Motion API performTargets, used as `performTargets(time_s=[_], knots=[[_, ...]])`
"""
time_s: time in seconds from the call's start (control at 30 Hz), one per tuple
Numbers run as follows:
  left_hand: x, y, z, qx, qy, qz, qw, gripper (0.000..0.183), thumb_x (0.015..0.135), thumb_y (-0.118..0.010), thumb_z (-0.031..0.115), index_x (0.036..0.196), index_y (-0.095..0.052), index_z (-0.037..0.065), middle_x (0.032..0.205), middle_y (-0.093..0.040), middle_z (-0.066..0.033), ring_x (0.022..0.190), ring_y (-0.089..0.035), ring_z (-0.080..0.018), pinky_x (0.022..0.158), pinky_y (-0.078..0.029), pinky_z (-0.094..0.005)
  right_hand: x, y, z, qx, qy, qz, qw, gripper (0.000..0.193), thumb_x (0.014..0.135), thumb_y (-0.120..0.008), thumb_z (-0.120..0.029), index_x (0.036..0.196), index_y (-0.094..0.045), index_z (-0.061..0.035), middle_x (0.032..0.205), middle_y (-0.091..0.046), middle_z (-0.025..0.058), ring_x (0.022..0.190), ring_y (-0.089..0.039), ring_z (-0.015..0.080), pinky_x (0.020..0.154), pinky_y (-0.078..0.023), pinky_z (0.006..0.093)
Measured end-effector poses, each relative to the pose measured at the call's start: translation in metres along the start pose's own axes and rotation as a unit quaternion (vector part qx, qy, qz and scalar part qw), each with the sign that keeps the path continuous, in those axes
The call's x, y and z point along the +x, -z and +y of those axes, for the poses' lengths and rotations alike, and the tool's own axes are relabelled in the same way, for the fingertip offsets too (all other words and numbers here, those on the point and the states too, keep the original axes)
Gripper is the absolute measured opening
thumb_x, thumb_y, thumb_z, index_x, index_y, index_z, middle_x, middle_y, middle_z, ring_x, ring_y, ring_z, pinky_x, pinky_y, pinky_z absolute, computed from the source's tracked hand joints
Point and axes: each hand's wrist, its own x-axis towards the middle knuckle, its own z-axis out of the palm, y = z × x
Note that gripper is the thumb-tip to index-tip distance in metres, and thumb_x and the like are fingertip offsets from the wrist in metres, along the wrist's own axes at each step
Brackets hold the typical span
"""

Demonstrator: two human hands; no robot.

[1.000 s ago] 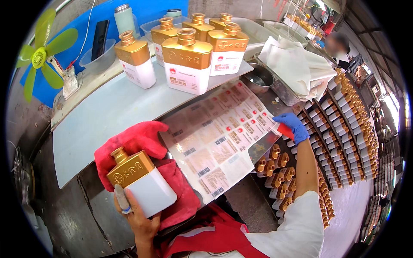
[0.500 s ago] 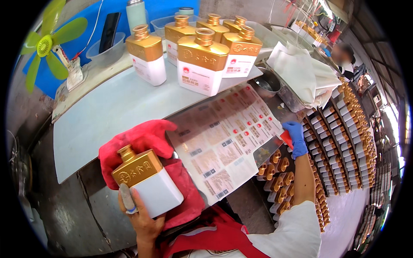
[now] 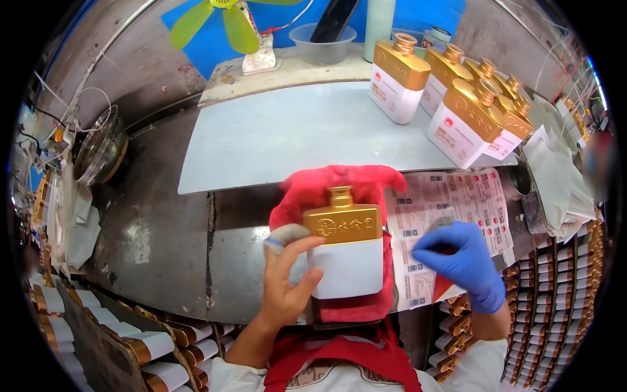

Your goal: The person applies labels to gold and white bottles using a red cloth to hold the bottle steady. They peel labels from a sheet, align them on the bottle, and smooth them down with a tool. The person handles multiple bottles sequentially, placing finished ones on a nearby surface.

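1. From my end, the gold-and-white bottle [image 3: 346,271] is on the red cloth [image 3: 300,196], neck pointing away from the person, its white front plain.
2. I see the left hand [image 3: 284,287] half open at the bottle's left edge, finger and thumb tips overlapping it – I can't tell how firmly they press. One finger wears a grey cover [image 3: 287,234].
3. The right hand [image 3: 464,258], in a blue glove, is curled nearly closed above the printed label sheet [image 3: 483,202]. Something red [image 3: 442,287] shows below it; blur keeps me from telling what it grips.
4. Beyond, I have six labelled bottles [image 3: 467,124] clustered on the pale board [image 3: 281,130] – right of the fan [image 3: 241,29].
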Motion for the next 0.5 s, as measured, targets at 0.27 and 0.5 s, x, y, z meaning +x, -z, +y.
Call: performTargets(time_s=[0.27, 0.5], knots=[[0.036, 0.005, -0.001, -0.224, 0.127, -0.075, 0.963, 0.021, 0.091, -0.057, 0.018, 0.099, -0.065, 0.0, 0.093, -0.058, -0.0036, 0.09, -0.05, -0.0099, 0.078, -0.04, -0.0252, 0.05, -0.042, -0.033, 0.159, -0.041, -0.079, 0.983, 0.014, 0.08, -0.07, -0.012, 0.087, -0.07, -0.0004, 0.075, -0.066, 0.002, 0.071, -0.058, 0.0048, 0.067, -0.049, 0.0215], [0.056, -0.005, -0.01, -0.173, 0.144, -0.003, 0.974, 0.006, 0.081, -0.068, 0.004, 0.085, -0.068, -0.001, 0.075, -0.061, -0.0006, 0.069, -0.053, -0.0056, 0.062, -0.042, -0.0205, 0.067, -0.049, -0.021, 0.142, -0.072, -0.034, 0.987, 0.016, 0.079, -0.07, -0.014, 0.088, -0.071, -0.0002, 0.075, -0.067, 0.0028, 0.069, -0.059, 0.0054, 0.066, -0.05, 0.0226]])
